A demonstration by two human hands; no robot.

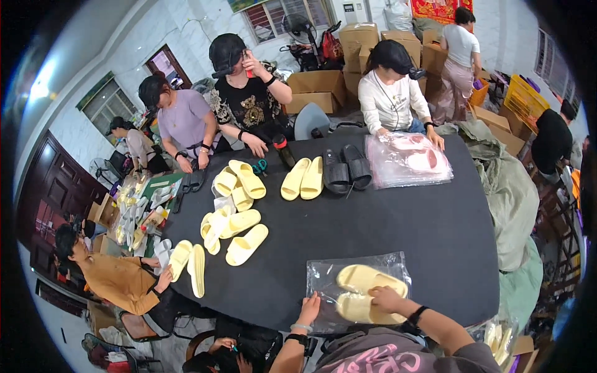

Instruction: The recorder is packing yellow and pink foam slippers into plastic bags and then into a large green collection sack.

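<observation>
A clear plastic bag lies flat at the near edge of the black table. A pair of pale yellow slippers rests at its right part, side by side; whether they are fully inside the film I cannot tell. My left hand pinches the bag's left edge near the table rim. My right hand is closed over the slippers' middle, its fingertips partly hidden between the two.
Several loose yellow slippers lie at the left of the black table. Black slippers, a bottle and teal scissors lie farther off. Across, a person handles pink slippers in clear bags. Another person holds yellow slippers at left.
</observation>
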